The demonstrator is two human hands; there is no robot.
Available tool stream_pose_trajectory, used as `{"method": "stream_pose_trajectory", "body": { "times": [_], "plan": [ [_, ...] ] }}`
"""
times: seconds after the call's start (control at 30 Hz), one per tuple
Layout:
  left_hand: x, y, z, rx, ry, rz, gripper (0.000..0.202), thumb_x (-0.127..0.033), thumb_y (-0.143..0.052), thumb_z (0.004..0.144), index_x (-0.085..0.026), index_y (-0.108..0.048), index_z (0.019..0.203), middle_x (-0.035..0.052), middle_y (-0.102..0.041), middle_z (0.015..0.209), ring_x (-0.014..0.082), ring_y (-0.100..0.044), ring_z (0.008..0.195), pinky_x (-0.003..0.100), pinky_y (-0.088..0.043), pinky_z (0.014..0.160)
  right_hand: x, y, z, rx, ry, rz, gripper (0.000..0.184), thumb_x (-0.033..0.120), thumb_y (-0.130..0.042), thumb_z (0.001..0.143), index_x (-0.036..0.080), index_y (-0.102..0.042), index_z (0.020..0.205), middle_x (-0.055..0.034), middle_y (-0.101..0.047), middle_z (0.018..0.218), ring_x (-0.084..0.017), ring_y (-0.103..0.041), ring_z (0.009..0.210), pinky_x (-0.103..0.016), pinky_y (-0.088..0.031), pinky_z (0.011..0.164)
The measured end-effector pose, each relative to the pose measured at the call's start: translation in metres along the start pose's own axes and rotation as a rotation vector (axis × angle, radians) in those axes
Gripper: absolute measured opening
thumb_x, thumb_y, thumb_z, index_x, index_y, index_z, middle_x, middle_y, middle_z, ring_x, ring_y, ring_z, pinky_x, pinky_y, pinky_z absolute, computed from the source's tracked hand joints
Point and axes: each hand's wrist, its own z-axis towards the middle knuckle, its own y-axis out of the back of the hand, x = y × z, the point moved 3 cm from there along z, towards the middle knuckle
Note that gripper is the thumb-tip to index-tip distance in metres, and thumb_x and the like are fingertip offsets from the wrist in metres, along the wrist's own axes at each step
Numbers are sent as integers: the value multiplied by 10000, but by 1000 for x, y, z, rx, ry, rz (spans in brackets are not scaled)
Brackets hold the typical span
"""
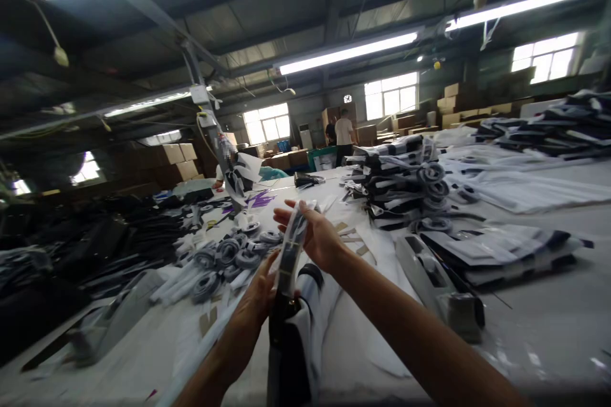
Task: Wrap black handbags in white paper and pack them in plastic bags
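You are holding the plastic-wrapped strip above the white table, your left hand curling around its lower part and your right hand pinching its upper end between thumb and loosely spread fingers. Judging by its look, you are handling something light and bendable, its clear film likely slippery, so you are best off supporting both ends and gripping through to the dark core, not tugging loose film.

Black flat strip with yellowish cross lines, white broad bench, grey rolled coils at left, purple thin strips beyond, black-and-white layered stack at right
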Motion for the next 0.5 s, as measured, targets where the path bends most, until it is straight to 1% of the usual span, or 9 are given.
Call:
{"method": "stream_pose_trajectory", "body": {
  "times": [0.03, 0.07, 0.1, 0.17, 0.2, 0.23, 0.33, 0.43, 0.5],
  "plan": [
    [-4, -4, 1, -29, -29, -31, 671, -671, -475, 912, -278, -430, 1454, 111, -613, 1332, 255, -687, 950, 386, -514, 867, 2, 0, 3, -2, -1, -26, 260, 346, -515, 963, 171, -648, 1102, -87, -771, 1028, -209, -714, 996, -397, -471, 1024],
    [-7, -9, 3, -36, -50, -25, 661, -657, -505, 907, -268, -448, 1438, 109, -637, 1285, 247, -687, 932, 368, -518, 837, 4, -1, 6, -6, 2, -54, 244, 317, -503, 967, 167, -656, 1084, -86, -772, 1026, -208, -715, 997, -400, -464, 1035],
    [-10, -14, 5, -29, -63, 4, 601, -624, -549, 902, -235, -531, 1359, 102, -678, 1174, 232, -682, 897, 337, -516, 797, 6, -2, 9, -11, 3, -84, 237, 291, -490, 970, 163, -663, 1068, -86, -774, 1022, -208, -715, 999, -404, -459, 1045],
    [-12, -24, 10, 13, -71, 68, 418, -550, -600, 904, -166, -661, 1060, 66, -688, 902, 176, -645, 764, 266, -489, 685, 9, -6, 15, -32, 0, -137, 243, 259, -463, 977, 159, -672, 1050, -85, -776, 1018, -208, -716, 1002, -410, -453, 1058],
    [-11, -28, 12, 22, -87, 73, 376, -526, -597, 914, -155, -652, 937, 45, -657, 817, 145, -611, 699, 241, -468, 642, 10, -7, 17, -41, 1, -158, 252, 254, -451, 982, 160, -672, 1056, -85, -775, 1029, -208, -714, 1012, -410, -451, 1063],
    [-10, -32, 13, 20, -110, 60, 360, -509, -581, 929, -155, -629, 884, 31, -633, 783, 127, -583, 666, 227, -453, 620, 11, -7, 18, -45, 3, -178, 262, 262, -443, 988, 163, -669, 1076, -85, -770, 1056, -207, -708, 1034, -409, -445, 1072],
    [-2, -37, 14, 10, -183, 47, 321, -466, -534, 965, -158, -611, 922, 32, -635, 816, 124, -585, 683, 230, -461, 648, 8, 2, 8, -15, 2, -238, 344, 402, -463, 995, 190, -635, 1205, -94, -728, 1191, -221, -651, 1162, -411, -423, 1099],
    [2, -37, 9, -5, -246, 129, 310, -433, -503, 985, -158, -641, 1021, 48, -664, 853, 155, -620, 750, 255, -477, 706, -5, 22, -21, 22, -90, -305, 565, 656, -429, 936, 266, -608, 1303, -92, -669, 1303, -275, -569, 1272, -464, -441, 1076],
    [1, -34, 4, -23, -292, 206, 311, -413, -491, 992, -165, -667, 1058, 54, -678, 873, 177, -627, 802, 271, -476, 751, -18, 34, -44, 45, -157, -394, 622, 721, -395, 909, 300, -626, 1306, -88, -633, 1354, -304, -534, 1306, -492, -440, 1071]
  ]
}}
